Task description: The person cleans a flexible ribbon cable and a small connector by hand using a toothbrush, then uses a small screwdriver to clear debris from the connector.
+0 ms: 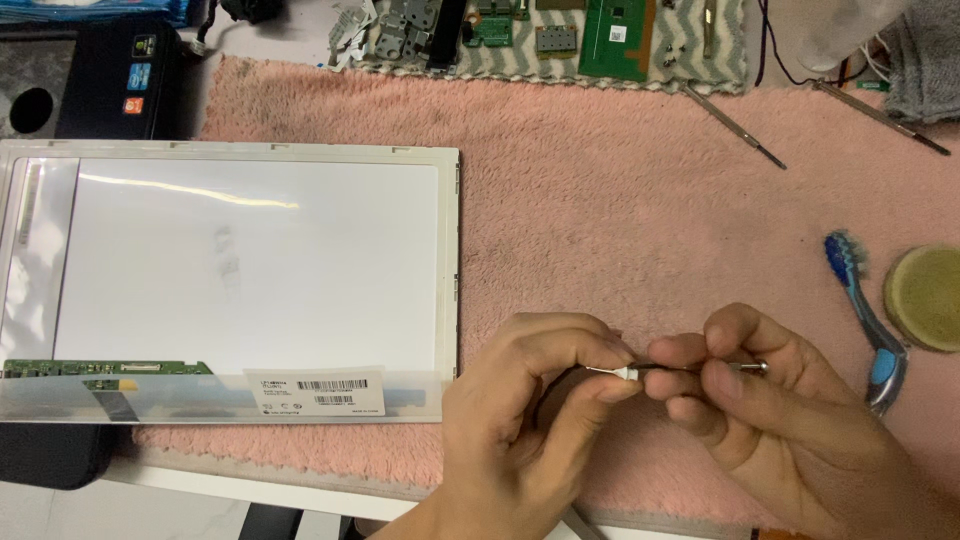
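Observation:
My left hand [520, 420] and my right hand [770, 420] meet low in the head view, above a pink towel [620, 200]. Together they pinch a thin metal screwdriver [700, 368] held level. The left thumb and forefinger close on its small white tip end [628, 373]. The right fingers grip the shaft and its round metal end. A white laptop screen panel [240, 270] lies face down on the towel, just left of my left hand, with a green circuit strip [100, 368] and a barcode label [318, 392] along its near edge.
A blue toothbrush [868, 310] and a round yellow-green disc [925, 297] lie at the right. Two slim screwdrivers [735, 125] rest at the back right. Circuit boards and metal brackets [540, 35] sit on a patterned cloth at the back. A black laptop base [95, 80] is back left.

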